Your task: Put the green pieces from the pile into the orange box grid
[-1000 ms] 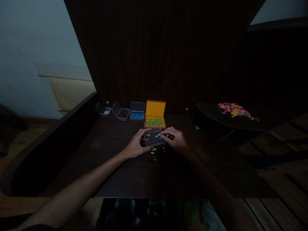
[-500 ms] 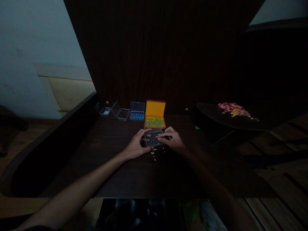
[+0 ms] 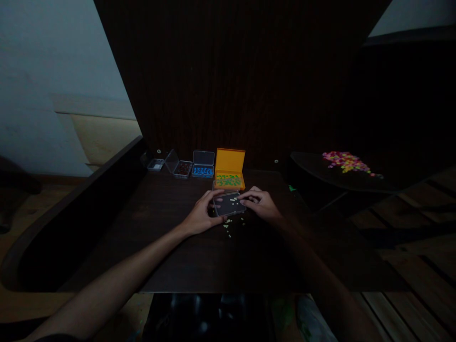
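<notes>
A small clear plastic box (image 3: 229,204) lies on the dark wooden table (image 3: 171,251), with a few pale beads inside it. My left hand (image 3: 201,215) grips the box's left edge, thumb on top and fingers curled. My right hand (image 3: 261,203) rests at the box's right edge, fingertips pinched together; what they hold, if anything, is too small to see. Loose pale beads (image 3: 230,225) lie scattered on the table just in front of the box.
Behind the hands stands an open yellow box (image 3: 230,174) with green beads. Further left sit clear boxes with blue beads (image 3: 203,170), dark red beads (image 3: 183,168) and a small pale one (image 3: 156,164). A heap of mixed coloured beads (image 3: 345,162) lies on a dark surface at the right.
My right hand has shifted slightly over the box's right edge, reaching in and drawing back. The left hand and the box have stayed in place.
</notes>
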Demonstrator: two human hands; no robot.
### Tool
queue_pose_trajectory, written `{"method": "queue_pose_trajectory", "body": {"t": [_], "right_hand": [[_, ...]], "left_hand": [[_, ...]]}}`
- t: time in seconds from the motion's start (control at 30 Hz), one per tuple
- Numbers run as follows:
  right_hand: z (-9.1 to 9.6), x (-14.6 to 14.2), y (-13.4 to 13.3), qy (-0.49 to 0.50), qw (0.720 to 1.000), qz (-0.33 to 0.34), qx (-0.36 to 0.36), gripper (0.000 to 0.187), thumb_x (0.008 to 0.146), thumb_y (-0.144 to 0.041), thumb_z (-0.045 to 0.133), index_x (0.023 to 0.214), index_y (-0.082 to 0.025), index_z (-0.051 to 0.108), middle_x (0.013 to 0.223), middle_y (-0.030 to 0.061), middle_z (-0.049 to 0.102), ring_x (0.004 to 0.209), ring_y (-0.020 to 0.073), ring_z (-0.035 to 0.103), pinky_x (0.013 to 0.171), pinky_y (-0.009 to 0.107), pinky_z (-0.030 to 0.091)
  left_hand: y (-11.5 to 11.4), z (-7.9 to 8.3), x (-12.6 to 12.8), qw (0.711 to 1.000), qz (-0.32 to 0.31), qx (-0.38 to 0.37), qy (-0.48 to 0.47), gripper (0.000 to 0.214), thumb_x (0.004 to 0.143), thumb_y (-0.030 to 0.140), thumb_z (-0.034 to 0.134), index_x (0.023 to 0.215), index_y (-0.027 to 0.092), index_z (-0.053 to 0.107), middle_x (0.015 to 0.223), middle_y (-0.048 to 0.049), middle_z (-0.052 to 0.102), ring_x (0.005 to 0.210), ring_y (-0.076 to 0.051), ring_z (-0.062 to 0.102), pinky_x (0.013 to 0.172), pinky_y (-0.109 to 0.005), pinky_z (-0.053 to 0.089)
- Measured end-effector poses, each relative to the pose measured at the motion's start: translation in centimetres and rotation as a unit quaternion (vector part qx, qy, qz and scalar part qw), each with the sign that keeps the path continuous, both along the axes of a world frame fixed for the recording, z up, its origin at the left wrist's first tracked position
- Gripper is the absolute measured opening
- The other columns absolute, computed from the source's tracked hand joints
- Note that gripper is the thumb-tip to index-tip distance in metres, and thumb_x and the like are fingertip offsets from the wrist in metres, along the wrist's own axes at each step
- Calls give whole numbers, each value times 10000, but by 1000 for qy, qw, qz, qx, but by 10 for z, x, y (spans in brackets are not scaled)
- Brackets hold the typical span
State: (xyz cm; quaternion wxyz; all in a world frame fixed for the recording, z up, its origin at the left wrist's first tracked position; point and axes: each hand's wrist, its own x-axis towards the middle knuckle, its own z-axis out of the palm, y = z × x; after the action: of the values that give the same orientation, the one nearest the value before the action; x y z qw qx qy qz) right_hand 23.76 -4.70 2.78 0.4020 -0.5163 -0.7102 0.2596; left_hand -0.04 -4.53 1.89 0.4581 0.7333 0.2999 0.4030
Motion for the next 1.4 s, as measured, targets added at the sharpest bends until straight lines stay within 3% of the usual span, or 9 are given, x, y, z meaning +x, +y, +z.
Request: {"method": "queue_pose_trajectory", "body": {"t": [0.13, 0.23, 0.47, 0.6, 0.73, 0.97, 1.17, 1.4], "right_hand": [[10, 11, -2, -60, 998, -7, -5, 120, 736, -191, 623, 776, -169, 734, 740, 17, 586, 650, 124, 512, 577, 246, 398], [14, 17, -4, -146, 989, 27, -20, 90, 719, -179, 643, 764, -169, 720, 690, 2, 591, 609, 115, 509, 561, 239, 379], [6, 17, -3, -225, 971, 77, -38, 70, 726, -221, 708, 782, -186, 729, 710, 4, 620, 632, 119, 561, 582, 231, 401], [1, 17, -1, -231, 968, 94, -37, 38, 740, -202, 690, 742, -188, 725, 720, 11, 628, 652, 124, 576, 603, 233, 407], [9, 16, -4, -185, 977, 99, -36, 80, 768, -231, 664, 760, -182, 726, 720, 12, 630, 636, 121, 549, 586, 236, 396], [22, 6, -10, -75, 996, 45, 28, 175, 808, -326, 642, 829, -173, 726, 720, 10, 583, 619, 116, 496, 563, 246, 383], [15, 1, -10, -128, 988, 42, 78, 78, 789, -247, 656, 784, -192, 712, 752, 18, 558, 690, 140, 533, 627, 263, 427], [12, 1, -11, -174, 981, 64, 54, 50, 760, -193, 680, 783, -201, 723, 805, 23, 559, 734, 145, 539, 680, 265, 446]], "left_hand": [[2, 1, -1, 1000, 21, 3, 3, 656, 691, 233, 760, 1290, 198, 495, 1244, -107, 516, 1125, -249, 581, 927, -418, 531], [4, 0, -2, 999, 43, 3, 3, 653, 686, 204, 753, 1286, 191, 495, 1232, -105, 524, 1121, -245, 581, 921, -420, 535], [6, -2, -3, 998, 56, -3, 0, 637, 687, 192, 748, 1273, 209, 498, 1220, -95, 527, 1119, -238, 578, 914, -426, 542], [6, 0, -3, 998, 56, -5, -3, 638, 678, 188, 748, 1266, 211, 502, 1221, -93, 526, 1115, -242, 582, 906, -426, 544], [6, 0, -3, 999, 52, -2, -1, 639, 681, 197, 753, 1269, 209, 504, 1222, -98, 532, 1122, -251, 581, 898, -430, 550], [3, -4, 0, 999, 35, 11, 7, 650, 686, 215, 761, 1280, 213, 498, 1247, -98, 517, 1130, -247, 582, 915, -411, 544], [-2, -4, 3, 1000, 15, 14, 17, 653, 688, 193, 754, 1287, 219, 496, 1242, -88, 509, 1129, -237, 580, 945, -406, 533], [-5, -3, 5, 999, 2, 23, 27, 662, 685, 191, 749, 1296, 239, 498, 1248, -86, 505, 1127, -249, 575, 941, -425, 538]]}}
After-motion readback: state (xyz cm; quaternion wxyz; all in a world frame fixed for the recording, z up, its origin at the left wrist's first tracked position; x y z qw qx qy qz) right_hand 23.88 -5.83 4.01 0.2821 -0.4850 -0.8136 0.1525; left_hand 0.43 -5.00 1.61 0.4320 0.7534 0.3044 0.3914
